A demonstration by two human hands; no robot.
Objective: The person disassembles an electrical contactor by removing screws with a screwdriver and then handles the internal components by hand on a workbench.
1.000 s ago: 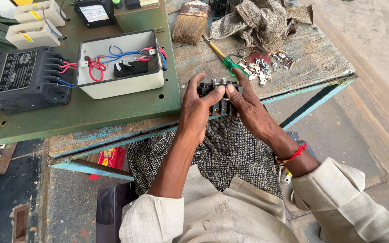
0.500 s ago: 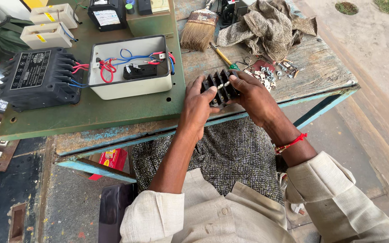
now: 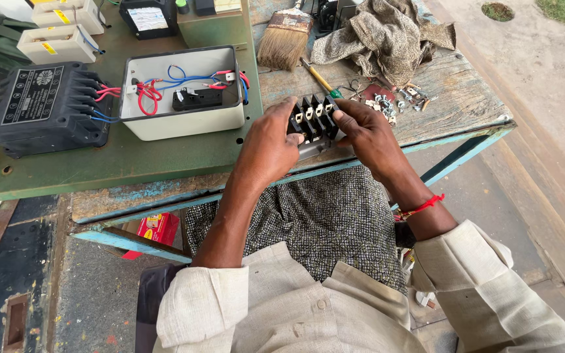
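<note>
Gripping a black terminal block [image 3: 313, 117] from both sides, we have our left hand [image 3: 268, 145] curled shut on its left end and our right hand [image 3: 367, 134] closed on its right end, fingertips [image 3: 342, 114] on top, holding it just above the near edge of the wooden table [image 3: 452, 104]. Beside our left hand sits an open white box [image 3: 181, 121] with red and blue wires on a green panel [image 3: 119, 160]; a yellow-handled screwdriver [image 3: 318, 78], brush [image 3: 284, 39], rag [image 3: 387, 36] and loose screws [image 3: 397, 98] lie just beyond.

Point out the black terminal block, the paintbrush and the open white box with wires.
Black ridged terminal block [image 3: 313, 117], head view, its top ridges.
Wooden-handled paintbrush [image 3: 281, 44], head view, its bristles.
Open white plastic box [image 3: 184, 121], head view, its front wall.
</note>
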